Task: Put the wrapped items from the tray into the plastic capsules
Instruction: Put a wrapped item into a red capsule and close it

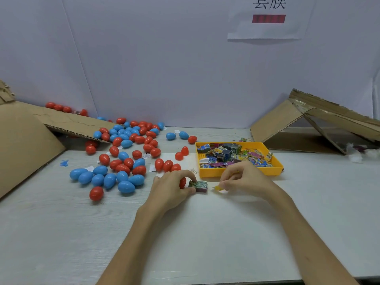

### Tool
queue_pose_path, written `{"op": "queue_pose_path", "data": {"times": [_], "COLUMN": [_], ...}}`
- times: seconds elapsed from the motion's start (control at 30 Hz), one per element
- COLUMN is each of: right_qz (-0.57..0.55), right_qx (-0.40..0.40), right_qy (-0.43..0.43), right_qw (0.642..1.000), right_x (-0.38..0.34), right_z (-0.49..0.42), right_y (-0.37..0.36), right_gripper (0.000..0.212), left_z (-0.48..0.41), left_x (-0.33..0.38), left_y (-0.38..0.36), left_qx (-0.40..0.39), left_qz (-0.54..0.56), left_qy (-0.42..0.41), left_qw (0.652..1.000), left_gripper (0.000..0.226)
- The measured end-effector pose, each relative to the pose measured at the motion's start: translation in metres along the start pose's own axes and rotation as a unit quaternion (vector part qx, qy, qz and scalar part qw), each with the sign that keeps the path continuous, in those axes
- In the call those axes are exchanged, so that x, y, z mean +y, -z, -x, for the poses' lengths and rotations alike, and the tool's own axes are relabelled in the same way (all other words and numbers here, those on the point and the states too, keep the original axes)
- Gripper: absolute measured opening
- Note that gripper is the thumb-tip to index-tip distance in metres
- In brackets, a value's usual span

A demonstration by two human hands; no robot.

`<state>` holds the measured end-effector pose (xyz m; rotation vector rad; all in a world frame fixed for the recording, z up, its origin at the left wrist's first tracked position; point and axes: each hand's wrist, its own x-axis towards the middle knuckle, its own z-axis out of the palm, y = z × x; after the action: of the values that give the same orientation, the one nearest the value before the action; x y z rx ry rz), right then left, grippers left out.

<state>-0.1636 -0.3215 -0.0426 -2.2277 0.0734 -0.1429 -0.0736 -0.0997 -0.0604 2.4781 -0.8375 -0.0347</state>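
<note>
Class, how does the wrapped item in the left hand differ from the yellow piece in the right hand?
The wrapped item is a green-and-purple block; the yellow piece is plain. The wrapped item is bigger than the yellow piece. The left hand holds the wrapped item; the right hand pinches the yellow piece. Both are near the tray.

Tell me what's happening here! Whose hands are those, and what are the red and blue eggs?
Those are a person's bare hands, no machine. The camera sits on the person's head, looking down at the table. The eggs are plastic capsules, scattered on the left. The yellow tray holds little wrapped items. The left hand holds a red piece, likely a capsule, and pinches a wrapped packet. The right hand pinches a small yellow bit; I can't tell what it is.
</note>
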Motion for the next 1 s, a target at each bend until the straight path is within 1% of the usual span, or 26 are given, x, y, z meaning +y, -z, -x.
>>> {"op": "queue_pose_path", "data": {"times": [0.07, 0.13, 0.17, 0.27, 0.33, 0.43, 0.5, 0.57, 0.7, 0.8, 0.9, 1.0], "right_qz": [-0.038, -0.089, -0.102, -0.081, -0.056, -0.099, -0.112, -0.099, -0.084, -0.094, -0.158, -0.174], "right_qx": [0.044, 0.102, 0.136, 0.222, 0.244, 0.224, 0.205, 0.191, 0.176, 0.158, 0.15, 0.147], "right_qy": [0.021, 0.046, 0.053, 0.095, 0.132, 0.147, 0.161, 0.178, 0.173, 0.162, 0.133, 0.111], "right_qw": [0.998, 0.99, 0.984, 0.967, 0.959, 0.958, 0.959, 0.96, 0.965, 0.969, 0.967, 0.967], "right_x": [-0.002, -0.008, -0.011, -0.016, -0.018, -0.02, -0.022, -0.023, -0.022, -0.021, -0.023, -0.025], "right_z": [0.0, -0.001, -0.003, -0.005, -0.005, -0.005, -0.005, -0.005, -0.004, -0.005, -0.006, -0.005], "right_y": [0.001, -0.005, -0.01, -0.025, -0.031, -0.033, -0.033, -0.035, -0.04, -0.042, -0.041, -0.039], "right_gripper": [0.009, 0.009, 0.01, 0.008, 0.007, 0.008, 0.007, 0.006, 0.004, 0.006, 0.013, 0.029], "left_z": [0.001, 0.002, 0.002, 0.0, -0.001, 0.001, 0.002, 0.001, -0.003, -0.004, -0.004, -0.004], "left_x": [0.0, 0.002, 0.003, 0.009, 0.013, 0.02, 0.023, 0.025, 0.022, 0.021, 0.02, 0.021], "left_y": [0.001, 0.0, 0.0, 0.0, 0.001, -0.003, -0.007, -0.009, -0.008, -0.008, -0.008, -0.009], "left_qx": [-0.013, -0.006, 0.009, 0.06, 0.052, 0.006, -0.006, 0.006, 0.07, 0.078, 0.077, 0.073], "left_qz": [0.018, 0.046, 0.068, 0.185, 0.26, 0.299, 0.316, 0.345, 0.378, 0.378, 0.375, 0.382], "left_qy": [0.004, 0.009, 0.009, -0.012, -0.038, -0.049, -0.042, -0.031, 0.002, 0.012, 0.008, -0.009], "left_qw": [1.0, 0.999, 0.998, 0.981, 0.964, 0.953, 0.948, 0.938, 0.923, 0.922, 0.924, 0.921], "left_gripper": [0.032, 0.04, 0.038, 0.017, 0.02, 0.025, 0.023, 0.024, 0.025, 0.024, 0.022, 0.016]}}
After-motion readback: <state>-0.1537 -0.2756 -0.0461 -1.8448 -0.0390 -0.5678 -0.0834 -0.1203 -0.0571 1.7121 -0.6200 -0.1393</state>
